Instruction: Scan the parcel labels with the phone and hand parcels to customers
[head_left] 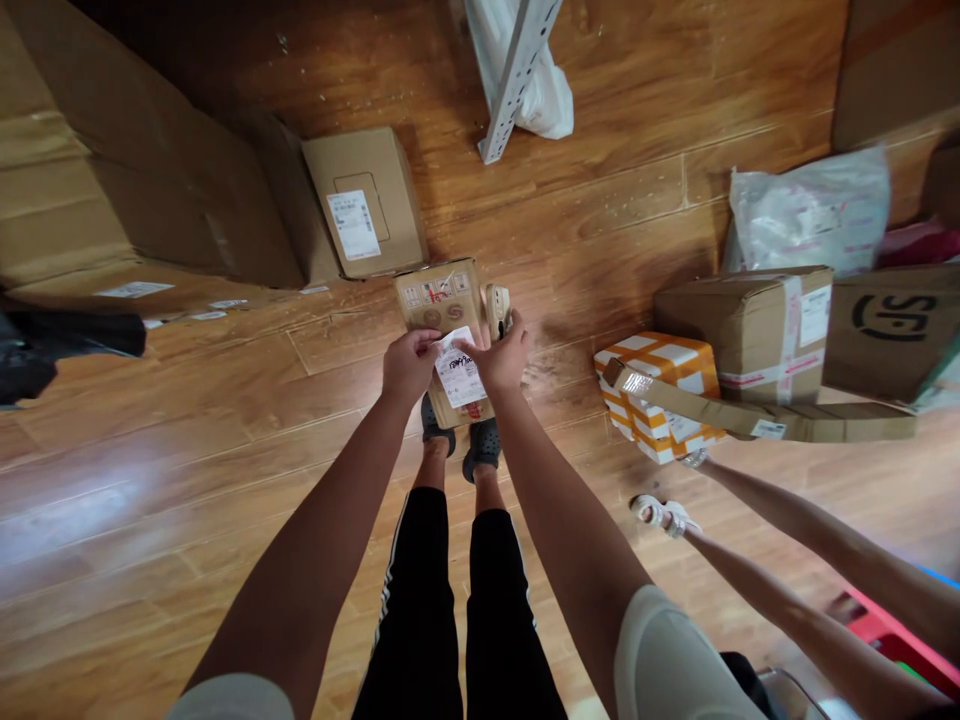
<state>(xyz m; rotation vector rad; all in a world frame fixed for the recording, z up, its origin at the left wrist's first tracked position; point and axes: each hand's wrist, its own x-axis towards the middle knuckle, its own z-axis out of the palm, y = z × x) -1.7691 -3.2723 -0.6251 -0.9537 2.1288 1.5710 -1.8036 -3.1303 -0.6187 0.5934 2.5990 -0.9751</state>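
A white shipping label point(461, 378) with dark handwriting on it lies against a brown cardboard box point(441, 287) in front of me. My left hand point(409, 368) pinches the label's upper left edge between thumb and fingers. At the other side, my right hand point(506, 358) has its thumb on the label's edge. Its fingers curl around a small beige handheld device point(497, 306) beside the box; I cannot make out its exact kind. The box hides part of my dark clogs point(484, 440). Whether it rests on the floor or is held cannot be told.
Large cartons point(217, 220) and a smaller labelled carton point(367, 200) stand at left. To the right are an orange-white taped parcel point(660, 375), a long narrow carton point(750, 415), more boxes point(780, 330) and another person's legs point(772, 580). A perforated metal post point(517, 85) stands ahead.
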